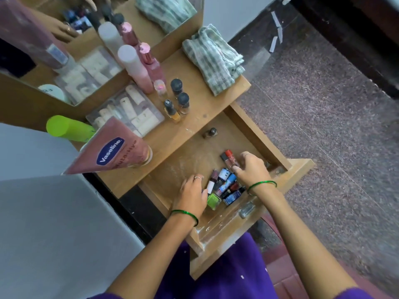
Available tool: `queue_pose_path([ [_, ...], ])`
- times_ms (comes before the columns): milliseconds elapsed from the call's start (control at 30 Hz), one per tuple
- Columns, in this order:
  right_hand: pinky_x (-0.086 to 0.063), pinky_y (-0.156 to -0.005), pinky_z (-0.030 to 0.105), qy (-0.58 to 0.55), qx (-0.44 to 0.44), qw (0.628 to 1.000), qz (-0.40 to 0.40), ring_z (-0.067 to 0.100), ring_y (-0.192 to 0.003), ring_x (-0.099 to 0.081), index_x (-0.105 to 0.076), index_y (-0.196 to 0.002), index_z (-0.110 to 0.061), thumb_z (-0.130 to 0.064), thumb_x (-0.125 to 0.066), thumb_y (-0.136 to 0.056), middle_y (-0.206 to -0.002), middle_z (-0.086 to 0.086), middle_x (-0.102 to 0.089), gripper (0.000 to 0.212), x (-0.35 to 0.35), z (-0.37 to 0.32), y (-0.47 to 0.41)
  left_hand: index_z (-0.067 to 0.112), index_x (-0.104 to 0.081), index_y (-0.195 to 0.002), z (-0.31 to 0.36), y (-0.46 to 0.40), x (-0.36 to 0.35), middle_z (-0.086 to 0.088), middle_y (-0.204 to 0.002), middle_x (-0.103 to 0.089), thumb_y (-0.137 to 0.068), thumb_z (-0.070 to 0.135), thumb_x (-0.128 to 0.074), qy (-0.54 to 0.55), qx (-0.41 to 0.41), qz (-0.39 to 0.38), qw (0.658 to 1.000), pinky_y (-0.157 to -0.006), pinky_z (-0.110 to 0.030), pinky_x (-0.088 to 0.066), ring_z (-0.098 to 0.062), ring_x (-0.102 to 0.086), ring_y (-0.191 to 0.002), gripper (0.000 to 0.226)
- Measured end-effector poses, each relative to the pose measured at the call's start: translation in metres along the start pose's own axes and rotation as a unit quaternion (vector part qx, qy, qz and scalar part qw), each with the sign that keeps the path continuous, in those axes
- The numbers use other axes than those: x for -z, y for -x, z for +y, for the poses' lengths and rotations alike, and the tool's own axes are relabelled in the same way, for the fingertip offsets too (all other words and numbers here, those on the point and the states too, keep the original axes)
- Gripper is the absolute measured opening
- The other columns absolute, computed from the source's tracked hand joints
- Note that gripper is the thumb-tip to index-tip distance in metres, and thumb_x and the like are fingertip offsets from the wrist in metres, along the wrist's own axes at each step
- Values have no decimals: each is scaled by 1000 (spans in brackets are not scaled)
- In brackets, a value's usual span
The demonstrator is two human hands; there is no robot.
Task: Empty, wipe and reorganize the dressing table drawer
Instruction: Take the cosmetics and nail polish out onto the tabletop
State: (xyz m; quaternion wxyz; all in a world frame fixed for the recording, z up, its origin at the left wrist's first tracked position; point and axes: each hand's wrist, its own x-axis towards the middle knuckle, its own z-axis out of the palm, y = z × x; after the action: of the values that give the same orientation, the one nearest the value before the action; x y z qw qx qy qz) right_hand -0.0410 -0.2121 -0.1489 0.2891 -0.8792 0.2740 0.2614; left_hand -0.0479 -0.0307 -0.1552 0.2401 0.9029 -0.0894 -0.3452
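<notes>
Fingers: both hands down in the drawer [257, 134]; left hand [192, 195] curled against the edge of the bottle cluster [224, 188], touching a white-capped one, can't tell if it's actually pinched; right hand [251, 169] clenched round a red-capped vial [231, 158].
Task thing: drawer pulled out below the desk [190, 130], not yet emptied; small nail polish bottles heaped at the front, one stray bottle [209, 133] alone near the back.
Drawer floor: dusty, pale smears, wipe not done I'd say.
Handling: bottles look like glass, small, light, hard, slick; they'd roll and clink. I'd take them by cap or body, few at a time; scooping the pile risks drops.
Wiping tool: checked cloth [213, 61] folded at the far desk corner, soft, well apart from both hands.
Desk clutter: pink tall bottles [140, 67], black-capped bottles [180, 93], clear box of white pieces [127, 111], green cylinder [67, 128], Vaseline tube [114, 149] near the edge.
In the way: bare desk is scarce; tall bottles could tip if I crowd more beside them.
</notes>
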Motion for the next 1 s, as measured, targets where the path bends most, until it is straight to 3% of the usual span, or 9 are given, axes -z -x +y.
queue_pose_path([
  [100, -45, -79, 34, -6, -26, 999, 19, 33, -99, -59, -54, -108, -5, -20, -62, -85, -102, 17, -63, 29, -10, -4, -3, 13, -46, -122, 4, -5, -6, -4, -121, -52, -93, 28, -50, -77, -12, -18, 997, -95, -34, -38, -22, -42, -114, 33],
  [200, -45, -77, 35, -32, -54, 997, 43, 33, -99, -58, -55, -105, -7, -21, -65, -83, -101, 16, -61, 28, -18, -4, -6, 15, -48, -120, 7, -9, -13, -2, -122, -54, -92, 36, -51, -124, -19, -10, 992, -96, -35, -37, -22, -43, -115, 34],
  [300, -44, -75, 34, -71, -71, 993, 65, 30, -90, -58, -58, -102, -6, -23, -67, -82, -86, 10, -56, 28, -22, -2, -9, 17, -49, -114, 10, -12, -16, -1, -117, -58, -91, 41, -53, -151, -15, 14, 988, -94, -35, -34, -22, -45, -114, 34],
  [400, -40, -67, 30, -107, -91, 987, 80, 24, -79, -55, -62, -93, -5, -29, -67, -84, -77, 5, -54, 26, -21, 1, -8, 19, -51, -113, 6, -14, -18, -2, -108, -62, -90, 34, -57, -108, 4, 15, 994, -96, -37, -34, -22, -45, -112, 28],
  [567, -41, -59, 22, -141, -105, 981, 80, 18, -72, -54, -65, -87, -6, -16, -66, -81, -73, 2, -57, 12, -13, 1, 0, 17, -54, -120, 3, -14, -14, -3, -114, -62, -93, 27, -51, -70, -14, 19, 997, -98, -40, -34, -24, -45, -113, 29],
  [667, -38, -51, 8, -205, -95, 970, 90, 11, -64, -53, -66, -85, -8, -14, -67, -77, -72, -1, -58, 10, -4, -4, 12, 15, -63, -111, 2, -10, -4, -6, -109, -64, -93, 24, -50, 13, 0, 50, 999, -90, -38, -40, -25, -48, -105, 24],
  [833, -47, -70, 25, -314, -37, 945, 88, 12, -71, -57, -63, -79, -18, -12, -72, -74, -73, -5, -61, 11, 11, -15, 41, 12, -70, -89, 14, 15, 33, -3, -85, -66, -88, 19, -59, 159, -9, 97, 983, -80, -35, -46, -23, -57, -86, 14],
  [1000, -48, -68, 29, -353, 41, 931, 80, 12, -71, -56, -65, -87, -12, -10, -71, -78, -79, 2, -63, 11, 28, -45, 72, 21, -70, -87, 11, 69, 76, 9, -85, -65, -81, 19, -68, 197, -49, 183, 962, -78, -27, -48, -11, -59, -84, 7],
])
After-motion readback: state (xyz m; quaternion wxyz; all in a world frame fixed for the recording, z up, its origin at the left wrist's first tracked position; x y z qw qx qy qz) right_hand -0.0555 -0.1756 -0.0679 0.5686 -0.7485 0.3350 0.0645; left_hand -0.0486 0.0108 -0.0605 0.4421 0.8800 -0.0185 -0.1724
